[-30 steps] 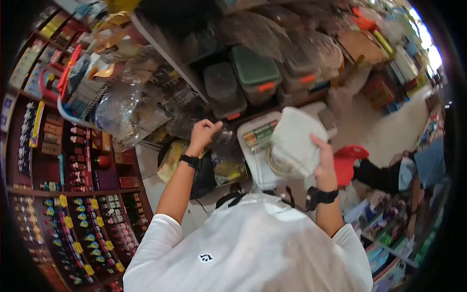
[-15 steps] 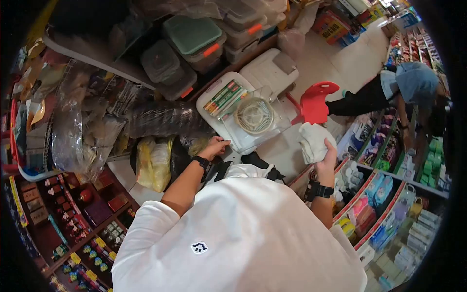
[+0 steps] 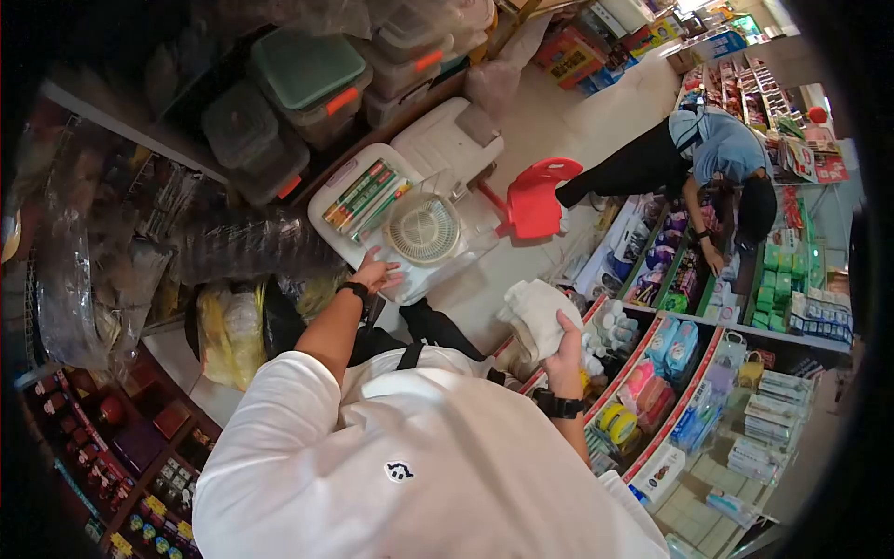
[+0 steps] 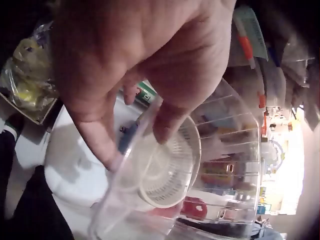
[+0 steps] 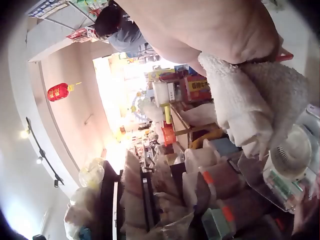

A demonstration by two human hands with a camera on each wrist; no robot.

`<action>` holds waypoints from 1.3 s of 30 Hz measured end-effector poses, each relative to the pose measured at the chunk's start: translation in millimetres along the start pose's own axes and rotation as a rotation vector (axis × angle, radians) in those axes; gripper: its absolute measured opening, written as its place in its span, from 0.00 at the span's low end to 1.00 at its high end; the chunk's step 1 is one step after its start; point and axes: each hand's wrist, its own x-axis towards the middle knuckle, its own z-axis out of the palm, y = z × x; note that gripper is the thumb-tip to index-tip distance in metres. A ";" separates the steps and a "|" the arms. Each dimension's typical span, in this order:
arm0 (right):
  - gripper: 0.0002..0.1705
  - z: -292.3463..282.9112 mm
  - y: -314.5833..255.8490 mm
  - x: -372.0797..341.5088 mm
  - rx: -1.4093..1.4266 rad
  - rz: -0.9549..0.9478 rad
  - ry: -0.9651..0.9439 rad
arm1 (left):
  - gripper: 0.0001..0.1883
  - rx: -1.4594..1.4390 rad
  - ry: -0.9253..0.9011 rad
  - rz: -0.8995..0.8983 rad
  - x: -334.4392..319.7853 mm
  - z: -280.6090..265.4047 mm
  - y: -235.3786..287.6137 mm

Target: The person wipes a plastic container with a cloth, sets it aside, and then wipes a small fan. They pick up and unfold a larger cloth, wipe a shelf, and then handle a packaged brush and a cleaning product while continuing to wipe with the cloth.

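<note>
A clear plastic container with a round slatted cream basket in it rests on a white lidded bin. My left hand is at the container's near edge; in the left wrist view the thumb and fingers of the left hand pinch its clear wall. In my right hand is a folded white cloth, held away from the container. The right wrist view shows the fluffy cloth hanging from the right hand.
A red stool stands beyond the container. Lidded storage boxes line the shelf at upper left. Another person in blue bends over shelves at the right. A yellow bag lies at the left, and goods fill shelves near my right arm.
The view has swung to the right. My left hand has gone from over the dark plastic bags to the container's edge. The right hand has carried the cloth away from above the round basket.
</note>
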 end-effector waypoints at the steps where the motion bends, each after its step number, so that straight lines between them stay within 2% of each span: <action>1: 0.30 1.5 -2.8 -3.7 -0.028 -0.022 0.039 | 0.44 0.017 -0.100 0.030 -5.1 0.6 1.1; 3: 0.31 10.2 -6.5 2.7 -0.052 -0.033 0.037 | 0.42 0.078 -0.123 0.081 -24.8 8.2 9.1; 5: 0.30 9.4 -5.6 6.4 -0.064 -0.057 0.052 | 0.42 -0.137 -0.137 0.111 -45.0 -0.3 -1.2; 8: 0.30 2.5 -1.9 30.0 -0.059 -0.075 0.006 | 0.42 -0.137 -0.118 0.186 -92.6 -18.9 -9.6; 11: 0.30 23.7 5.2 36.2 0.004 -0.059 -0.137 | 0.42 -0.203 -0.145 0.232 -150.6 -25.9 -1.4; 15: 0.29 33.7 17.8 53.0 0.010 -0.053 -0.165 | 0.44 -0.273 -0.300 0.316 -236.3 -37.1 17.4; 16: 0.29 43.6 21.5 46.6 0.007 -0.047 -0.166 | 0.44 -0.270 -0.298 0.329 -245.8 -47.2 18.7; 18: 0.29 56.9 34.7 40.1 0.008 -0.049 -0.168 | 0.47 -0.309 -0.528 0.451 -262.4 -68.2 14.5; 19: 0.29 63.2 40.6 37.9 0.006 -0.049 -0.159 | 0.47 -0.309 -0.531 0.461 -272.4 -74.8 13.7; 21: 0.29 66.9 57.0 37.6 -0.001 -0.038 -0.173 | 0.47 -0.458 -0.677 0.551 -295.5 -86.3 14.4; 23: 0.29 72.2 69.1 30.8 -0.002 -0.027 -0.183 | 0.46 -0.461 -0.702 0.591 -314.9 -90.2 19.9; 26: 0.29 75.1 85.1 16.6 0.017 0.035 -0.158 | 0.45 -0.470 -0.613 0.813 -356.4 -80.8 32.8; 27: 0.29 71.9 90.2 15.1 -0.012 0.034 -0.148 | 0.45 -0.480 -0.612 0.813 -369.3 -74.6 40.9; 29: 0.28 65.2 95.2 13.9 -0.053 0.032 -0.147 | 0.42 -0.472 -0.593 1.002 -394.5 -57.4 65.8; 30: 0.28 64.8 99.8 16.6 -0.070 0.043 -0.134 | 0.42 -0.478 -0.592 1.015 -407.4 -50.2 81.4; 32: 0.28 70.6 103.1 17.6 -0.080 0.080 -0.149 | 0.41 -0.439 -0.407 1.144 -433.2 -31.7 111.6; 35: 0.28 78.3 99.0 32.8 -0.100 0.119 -0.183 | 0.45 -0.403 -0.076 1.251 -455.2 -8.6 158.3; 39: 0.29 93.5 77.0 50.3 -0.062 0.098 -0.277 | 0.45 -0.437 0.018 1.330 -453.1 11.1 207.7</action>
